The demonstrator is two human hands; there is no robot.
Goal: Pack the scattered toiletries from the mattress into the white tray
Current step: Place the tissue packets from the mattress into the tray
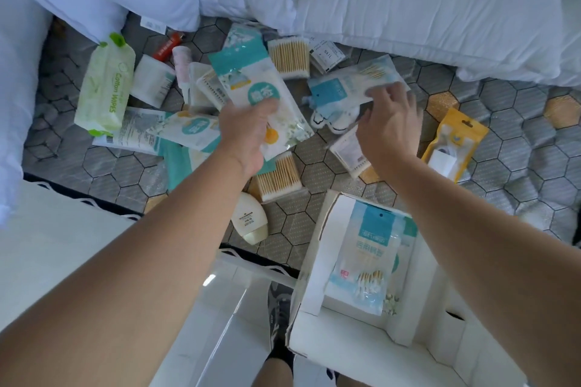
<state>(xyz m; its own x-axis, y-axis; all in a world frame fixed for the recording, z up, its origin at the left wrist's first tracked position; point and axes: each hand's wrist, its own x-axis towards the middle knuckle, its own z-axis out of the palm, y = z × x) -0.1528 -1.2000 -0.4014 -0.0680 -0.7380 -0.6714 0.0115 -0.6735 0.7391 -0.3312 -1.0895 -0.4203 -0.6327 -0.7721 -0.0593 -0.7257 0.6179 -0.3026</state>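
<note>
Teal pouch point(251, 78) pinched in left fingers point(267, 110) — right fingers point(382, 93) touching blue packet point(339, 85)

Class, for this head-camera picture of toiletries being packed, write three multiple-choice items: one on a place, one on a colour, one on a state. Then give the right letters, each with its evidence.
1. Where does the white tray stand?
A. On the mattress edge, at the lower right
B. On the pillows
C. Under the wipes pack

2. What colour is the Cotton Wipes pack?
A. Red
B. Light green
C. Black

3. What is the left hand doing?
A. Resting flat and empty
B. Holding a teal-and-white packet
C. Gripping the lotion bottle

Answers:
1 A: the tray sits on the hexagon-patterned mattress near its front edge, with a cotton swab bag inside.
2 B: its wrapper is pale green with green lettering.
3 B: the fingers close on the teal-and-white packet, lifted above the pile; the lotion bottle lies untouched.
</note>
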